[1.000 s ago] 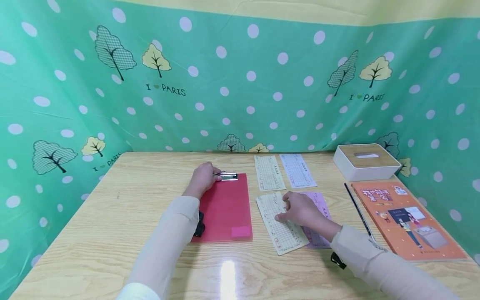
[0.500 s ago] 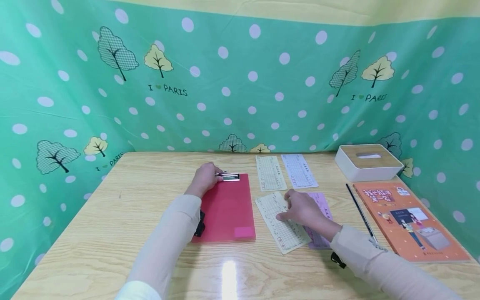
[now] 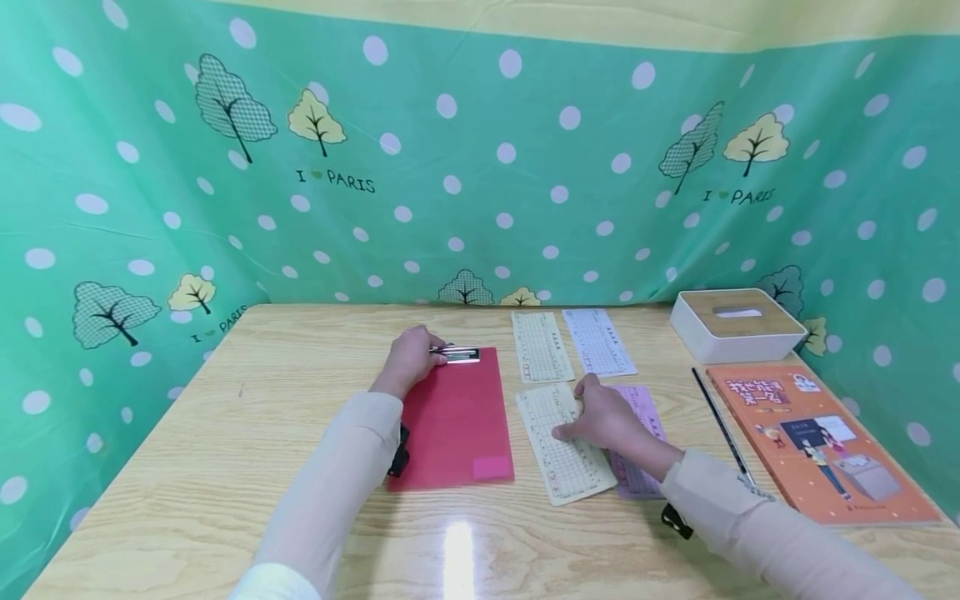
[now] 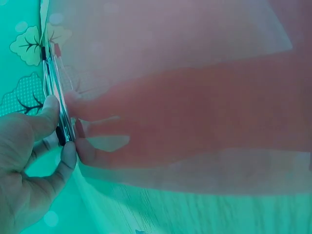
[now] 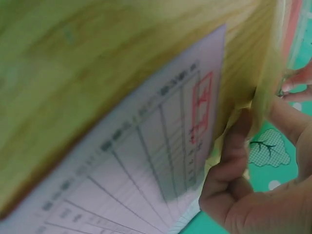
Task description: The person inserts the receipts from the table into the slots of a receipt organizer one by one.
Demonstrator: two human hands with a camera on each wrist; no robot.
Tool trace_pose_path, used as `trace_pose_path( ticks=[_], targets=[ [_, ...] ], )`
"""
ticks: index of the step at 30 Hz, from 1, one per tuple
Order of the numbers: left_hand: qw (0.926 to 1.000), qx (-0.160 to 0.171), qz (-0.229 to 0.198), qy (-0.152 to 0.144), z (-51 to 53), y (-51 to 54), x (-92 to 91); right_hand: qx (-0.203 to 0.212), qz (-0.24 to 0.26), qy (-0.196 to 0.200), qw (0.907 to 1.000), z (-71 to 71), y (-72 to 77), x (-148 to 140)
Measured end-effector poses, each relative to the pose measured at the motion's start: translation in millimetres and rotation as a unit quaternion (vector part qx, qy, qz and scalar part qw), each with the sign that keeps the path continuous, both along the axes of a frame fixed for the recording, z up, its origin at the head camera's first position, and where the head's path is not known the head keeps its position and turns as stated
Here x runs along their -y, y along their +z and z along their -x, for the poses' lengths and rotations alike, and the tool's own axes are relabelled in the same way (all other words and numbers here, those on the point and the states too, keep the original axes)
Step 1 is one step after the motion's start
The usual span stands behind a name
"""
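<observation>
A red clipboard (image 3: 457, 425) with a pink label lies flat on the table. My left hand (image 3: 408, 358) grips the metal clip (image 3: 462, 355) at its far edge; in the left wrist view, thumb and fingers press on the shiny clip (image 4: 57, 92). Just right of the board, my right hand (image 3: 606, 415) pinches the right edge of a yellowish printed form (image 3: 542, 425). That form lies at a slight slant. A purple form (image 3: 643, 408) is partly hidden beneath my right hand and forearm; the right wrist view shows its ruled face (image 5: 151, 151) close up.
Behind these lie a second yellowish form (image 3: 542, 346) and a pale blue-lilac form (image 3: 600, 343). To the right are a slim dark pencil or brush (image 3: 722, 427), an orange book (image 3: 813, 442) and a white tissue box (image 3: 735, 342) with a wooden lid. A green curtain (image 3: 480, 183) hangs behind.
The yellowish form in my right hand has turned slightly, its near end swinging left. The clipboard's near edge has shifted a little right and nearer. My left hand still holds the clip.
</observation>
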State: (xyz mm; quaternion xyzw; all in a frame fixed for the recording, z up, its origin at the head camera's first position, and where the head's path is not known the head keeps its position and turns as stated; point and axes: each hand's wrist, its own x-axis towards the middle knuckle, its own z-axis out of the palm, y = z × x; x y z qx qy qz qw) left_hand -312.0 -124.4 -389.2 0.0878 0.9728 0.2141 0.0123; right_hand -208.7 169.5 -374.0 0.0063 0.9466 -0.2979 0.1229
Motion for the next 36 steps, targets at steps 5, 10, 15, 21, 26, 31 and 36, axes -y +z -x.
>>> trace_pose_path(
  ticks=[5, 10, 15, 21, 26, 31, 36],
  targets=[
    [0.9999, -0.001, 0.011, -0.004, -1.0, 1.9, 0.2, 0.026, 0.042, 0.001, 0.9988, 3.3, 2.3, -7],
    [0.9999, 0.001, 0.014, -0.005, -0.7, 2.2, 0.5, 0.067, 0.116, 0.014, 0.9909, 6.9, 15.8, -13],
    [1.0000, 0.004, 0.006, 0.000, -0.9, 1.5, 0.7, 0.056, 0.124, 0.045, 0.9897, 8.3, 30.9, -15],
    [0.9999, -0.003, 0.005, -0.010, 0.0, 0.2, 1.1, -0.011, 0.103, 0.079, 0.9914, 11.6, 39.8, -13],
    [1.0000, -0.003, 0.003, -0.008, 1.6, -1.2, 0.9, -0.027, 0.155, 0.110, 0.9815, 15.9, 34.4, 0],
    [0.9999, 0.015, -0.002, -0.001, 0.6, 1.7, 0.0, 0.008, 0.187, 0.158, 0.9696, 15.5, 19.1, 23],
    [0.9991, 0.040, -0.012, 0.007, -1.5, 6.8, -1.2, 0.022, 0.169, 0.191, 0.9667, 14.9, 5.2, 49]
  ],
)
